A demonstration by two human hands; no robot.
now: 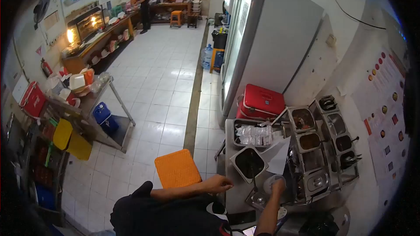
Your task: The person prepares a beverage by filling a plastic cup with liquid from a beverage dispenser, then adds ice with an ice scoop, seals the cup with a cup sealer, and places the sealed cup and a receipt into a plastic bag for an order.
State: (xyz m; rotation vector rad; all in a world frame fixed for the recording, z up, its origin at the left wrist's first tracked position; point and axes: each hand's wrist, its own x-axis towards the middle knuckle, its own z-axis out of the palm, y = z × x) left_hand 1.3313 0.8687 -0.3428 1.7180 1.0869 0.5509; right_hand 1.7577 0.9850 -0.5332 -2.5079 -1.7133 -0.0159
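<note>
One hand gripping a clear container beside an uncovered pan, the other hand free

The clear container [269, 185], perhaps a cup or bag, was over the steel table [237, 185], just beside an uncovered square pan [237, 167] of dark contents. Whether it rested on the table could not be told. The right hand [279, 186] pinched it near the top, its fingers partly blurred; thin plastic could have buckled or slipped if squeezed too hard or held too loosely.

A long utensil handle [254, 184] leaned out of the pan toward the person. A sleeve or forearm catching it could have flicked the contents out or tipped the pan.

The left hand [218, 184] hovered by the table's near edge, fingers loosely bent, apparently empty; it steadied nothing.

Beyond the pan, a white sheet [278, 153] lay close enough to catch splashes, as did the plastic packets [255, 135] behind it. Left of the table, an orange stool [177, 168] stood near the person, a stumbling risk on a step sideways.
</note>
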